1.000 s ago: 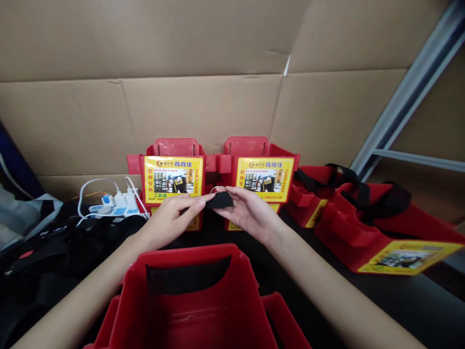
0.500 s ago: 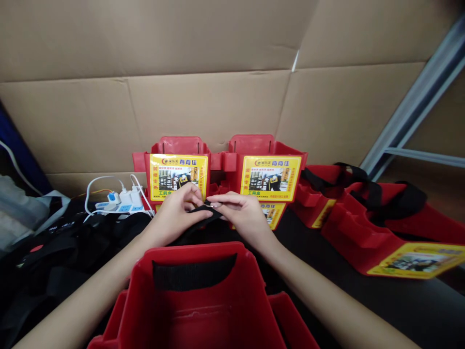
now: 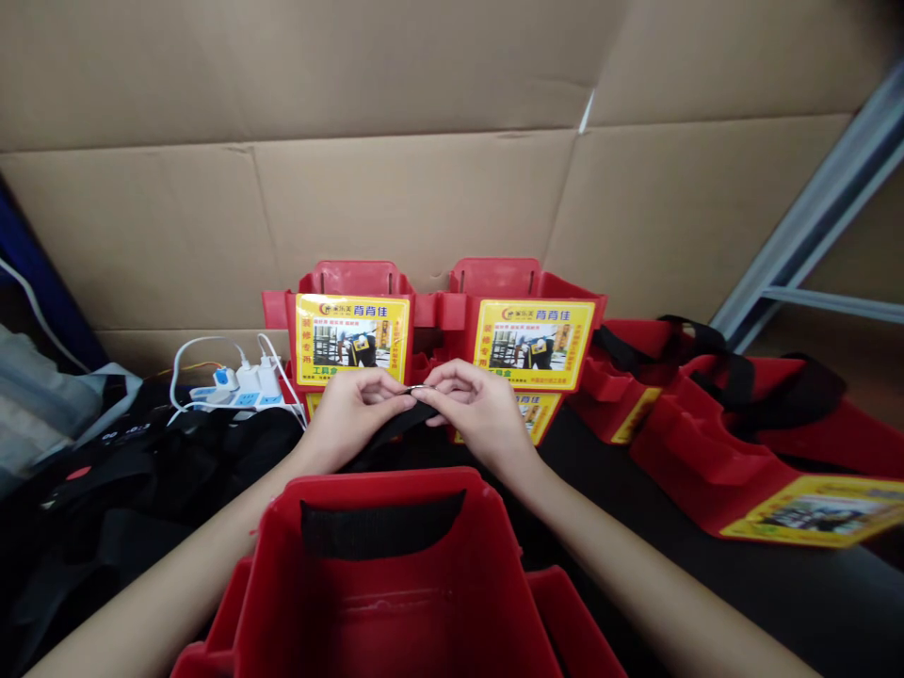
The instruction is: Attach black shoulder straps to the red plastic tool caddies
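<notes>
Close in front of me stands a red plastic tool box (image 3: 395, 603), its inside facing me. A black webbing strap (image 3: 381, 523) passes across its back wall. Beyond the box's far rim, my left hand (image 3: 357, 414) pinches the end of a black strap (image 3: 404, 426) between thumb and fingers. Facing it, my right hand (image 3: 475, 410) is closed on a small silver metal loop (image 3: 422, 387) at that strap end. The fingertips of both hands nearly meet there and partly cover the loop, so its exact shape is hard to make out.
Stacked red boxes with yellow labels (image 3: 537, 344) stand behind my hands, against a cardboard wall (image 3: 416, 207). More strapped red boxes (image 3: 696, 443) lie to the right. Black straps (image 3: 162, 490) are heaped at left beside a white power strip (image 3: 244, 399). A metal frame (image 3: 798, 217) slants at right.
My fingers have drawn closer together around the strap end and metal loop, and the loop now shows less. The view has shifted slightly; the boxes have stayed in place.
</notes>
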A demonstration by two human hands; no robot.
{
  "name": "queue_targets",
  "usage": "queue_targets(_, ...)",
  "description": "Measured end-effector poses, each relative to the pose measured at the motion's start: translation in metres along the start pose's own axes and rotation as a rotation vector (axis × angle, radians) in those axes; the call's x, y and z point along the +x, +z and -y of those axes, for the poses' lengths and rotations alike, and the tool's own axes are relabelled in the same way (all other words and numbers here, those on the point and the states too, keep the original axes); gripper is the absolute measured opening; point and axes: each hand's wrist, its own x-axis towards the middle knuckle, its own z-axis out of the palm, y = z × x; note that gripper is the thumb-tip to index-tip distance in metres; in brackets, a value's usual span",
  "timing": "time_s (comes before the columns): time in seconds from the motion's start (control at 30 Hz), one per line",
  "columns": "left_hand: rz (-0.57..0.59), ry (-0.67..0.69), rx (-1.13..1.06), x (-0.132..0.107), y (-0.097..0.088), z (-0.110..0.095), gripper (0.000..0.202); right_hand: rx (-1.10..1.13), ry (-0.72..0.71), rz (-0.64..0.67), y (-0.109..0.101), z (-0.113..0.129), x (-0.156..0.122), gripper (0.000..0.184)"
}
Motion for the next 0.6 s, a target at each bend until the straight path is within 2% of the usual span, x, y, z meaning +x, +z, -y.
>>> queue_targets(0.1, -0.032, 0.016, 0.041, 0.001, 0.002, 0.003, 0.017, -0.056, -0.03, 0.021, -0.001, -0.001, 0.0, 0.026)
queue_targets(0.17, -0.052, 0.054, 0.081, 0.002, 0.001, 0.005, 0.016, -0.049, -0.034, 0.081, -0.001, 0.001, 0.0, 0.027)
queue_targets(0.27, -0.08, 0.125, 0.168, 0.003, -0.005, 0.004, 0.013, 0.059, 0.058, 0.22, 0.0, 0.007, -0.001, 0.024)
queue_targets(0.33, -0.082, 0.172, 0.252, 0.003, -0.008, 0.001, 0.011, 0.113, 0.138, 0.26, -0.001, 0.011, -0.001, 0.025)
queue_targets(0.47, -0.05, 0.245, 0.417, -0.002, -0.008, -0.003, 0.007, 0.104, 0.2, 0.261, -0.002, 0.012, -0.001, 0.021)
queue_targets(0.6, -0.007, 0.297, 0.478, -0.003, -0.006, 0.0, 0.006, 0.071, 0.256, 0.227, -0.004, 0.011, 0.0, 0.016)
